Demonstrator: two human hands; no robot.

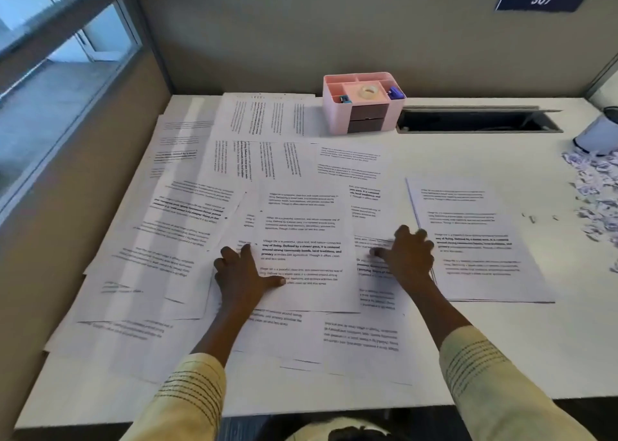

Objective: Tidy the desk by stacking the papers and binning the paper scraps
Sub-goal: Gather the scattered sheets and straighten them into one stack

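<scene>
Several printed sheets (187, 213) lie scattered and overlapping over the left and middle of the white desk (501, 347). A squared-up stack of papers (478, 240) lies at the right of centre. My left hand (242, 273) rests flat, fingers spread, on the left edge of the topmost middle sheet (304, 250). My right hand (406, 256) presses on a sheet just right of that one, beside the stack; its fingers are blurred. A heap of torn paper scraps (595, 190) lies at the far right edge.
A pink desk organiser (363, 103) with tape stands at the back centre. To its right is an open cable slot (478, 119). A white round container (598, 136) stands at the far right above the scraps. Partition walls close the back and left.
</scene>
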